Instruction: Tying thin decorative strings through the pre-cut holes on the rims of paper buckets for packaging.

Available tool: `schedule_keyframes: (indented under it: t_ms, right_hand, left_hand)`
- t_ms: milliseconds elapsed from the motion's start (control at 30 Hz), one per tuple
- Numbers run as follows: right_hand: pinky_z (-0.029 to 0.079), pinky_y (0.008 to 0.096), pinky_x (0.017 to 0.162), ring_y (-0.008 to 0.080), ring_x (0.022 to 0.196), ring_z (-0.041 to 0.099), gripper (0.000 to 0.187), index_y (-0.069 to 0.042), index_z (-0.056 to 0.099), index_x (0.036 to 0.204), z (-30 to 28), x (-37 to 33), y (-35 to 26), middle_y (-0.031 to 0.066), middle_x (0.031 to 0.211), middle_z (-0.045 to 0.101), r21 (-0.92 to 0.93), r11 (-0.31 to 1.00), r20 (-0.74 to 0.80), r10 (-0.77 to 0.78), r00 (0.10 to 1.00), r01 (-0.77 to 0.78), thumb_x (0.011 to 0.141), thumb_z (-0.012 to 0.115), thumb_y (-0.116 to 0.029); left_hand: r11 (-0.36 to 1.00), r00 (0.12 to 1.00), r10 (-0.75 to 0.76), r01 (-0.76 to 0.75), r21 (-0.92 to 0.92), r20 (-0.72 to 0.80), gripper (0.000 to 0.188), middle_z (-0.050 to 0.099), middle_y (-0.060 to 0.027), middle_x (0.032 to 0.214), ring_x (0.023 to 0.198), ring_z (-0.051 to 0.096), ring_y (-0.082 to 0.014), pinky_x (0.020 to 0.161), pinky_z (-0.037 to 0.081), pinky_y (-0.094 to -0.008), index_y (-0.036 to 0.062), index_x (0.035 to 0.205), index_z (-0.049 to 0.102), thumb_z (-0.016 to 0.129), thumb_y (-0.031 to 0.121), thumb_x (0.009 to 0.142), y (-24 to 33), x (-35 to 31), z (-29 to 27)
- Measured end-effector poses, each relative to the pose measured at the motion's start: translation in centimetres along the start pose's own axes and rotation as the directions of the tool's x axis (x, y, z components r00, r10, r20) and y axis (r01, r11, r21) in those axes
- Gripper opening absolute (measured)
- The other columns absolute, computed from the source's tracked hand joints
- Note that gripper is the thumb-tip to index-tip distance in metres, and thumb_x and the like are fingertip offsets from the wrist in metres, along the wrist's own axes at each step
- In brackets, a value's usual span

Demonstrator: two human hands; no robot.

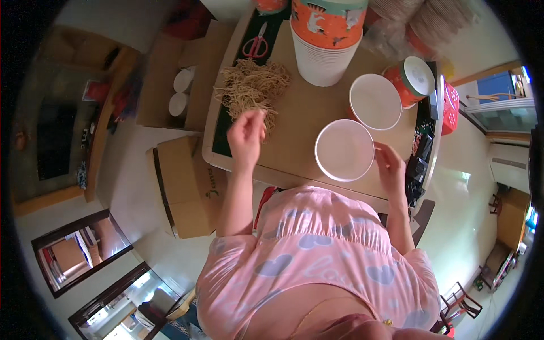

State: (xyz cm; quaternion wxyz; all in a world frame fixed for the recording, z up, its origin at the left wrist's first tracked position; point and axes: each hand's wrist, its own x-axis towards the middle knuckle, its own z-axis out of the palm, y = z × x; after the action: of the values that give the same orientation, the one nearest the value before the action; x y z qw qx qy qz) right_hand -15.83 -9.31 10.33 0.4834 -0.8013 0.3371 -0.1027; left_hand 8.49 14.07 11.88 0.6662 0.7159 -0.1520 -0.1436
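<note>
My left hand (247,136) is at the near edge of a tangled pile of thin tan cords (255,82). Its fingers are curled together, and whatever they pinch is too small to make out. My right hand (390,164) grips the right side of a round paper bucket (344,150), whose white inside faces up. Just beyond it stands a second bucket (375,102), also with its white mouth upward. Farther back is a tall nested stack of buckets (326,62), white below and orange with a printed pattern above.
Pink-handled scissors (256,46) lie beyond the cords. Another orange bucket (418,78) is at the back right, near bundled cord in clear plastic (442,25). Small black items (418,164) line the table's right edge. Cardboard boxes (184,184) stand on the floor at left.
</note>
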Motion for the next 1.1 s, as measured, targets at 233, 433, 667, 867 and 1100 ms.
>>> schedule_keyframes:
  t_ms: [233, 433, 667, 867, 1100]
  right_hand:
    - [0.048, 0.0266, 0.081, 0.0129, 0.093, 0.06, 0.034, 0.002, 0.061, 0.109, 7.7, -1.2, -4.8, 0.0078, 0.101, 0.064, 0.602, 0.667, 0.558, 0.041, 0.829, -0.438, 0.099, 0.043, -0.024]
    - [0.041, 0.0257, 0.058, 0.013, 0.058, 0.044, 0.023, -0.007, 0.053, 0.088, 4.3, 0.0, -4.0, 0.0008, 0.063, 0.045, 0.857, 0.293, 0.391, 0.164, 0.906, -0.423, 0.095, 0.046, -0.027]
    - [0.021, 0.0207, 0.045, 0.0042, 0.05, 0.027, 0.031, -0.007, 0.052, 0.079, -3.0, -0.8, 0.4, -0.0054, 0.06, 0.033, 0.747, 0.581, 0.298, 0.141, 0.944, -0.323, 0.098, 0.042, -0.029]
    - [0.04, 0.0275, 0.06, 0.0135, 0.062, 0.047, 0.025, 0.0, 0.055, 0.083, -2.2, -4.3, 0.8, 0.0052, 0.069, 0.054, 0.28, 0.96, 0.296, -0.075, 0.952, -0.011, 0.095, 0.046, -0.019]
    - [0.048, 0.041, 0.061, 0.0374, 0.07, 0.061, 0.014, -0.001, 0.055, 0.086, -1.7, -5.6, 0.7, 0.0183, 0.073, 0.061, 0.04, 0.978, 0.259, -0.207, 0.943, 0.204, 0.089, 0.051, -0.014]
  left_hand:
    - [0.9, 0.87, 0.045, -0.249, 0.358, 0.492, 0.009, 0.064, -0.0144, 0.083, 0.073, 0.063, -0.0307, 0.063, 0.05, -0.0365, 0.0026, 0.086, 0.063, 0.065, 0.008, 0.08, 1.6, -10.1, 7.4]
    - [0.888, 0.853, -0.068, -0.185, 0.422, 0.518, 0.01, 0.063, -0.0126, 0.077, 0.068, 0.063, -0.0301, 0.06, 0.049, -0.0374, 0.0054, 0.083, 0.064, 0.065, 0.015, 0.081, -2.4, -13.1, 6.8]
    - [0.681, 0.737, -0.305, -0.273, 0.679, 0.603, 0.011, 0.063, -0.0106, 0.084, 0.081, 0.062, -0.0289, 0.071, 0.049, -0.0375, 0.0081, 0.082, 0.067, 0.064, 0.018, 0.079, -6.3, -14.8, 4.8]
    - [0.928, 0.811, -0.019, -0.204, 0.313, 0.585, 0.026, 0.063, -0.0084, 0.092, 0.08, 0.061, -0.018, 0.073, 0.049, -0.0284, 0.0021, 0.105, 0.064, 0.067, 0.006, 0.079, -2.4, -12.9, 9.6]
    - [0.959, 0.799, -0.232, 0.282, -0.004, 0.555, 0.011, 0.061, -0.0005, 0.077, 0.067, 0.054, -0.0046, 0.061, 0.045, -0.0195, -0.0009, 0.095, 0.062, 0.062, 0.007, 0.087, 0.3, -12.4, 15.6]
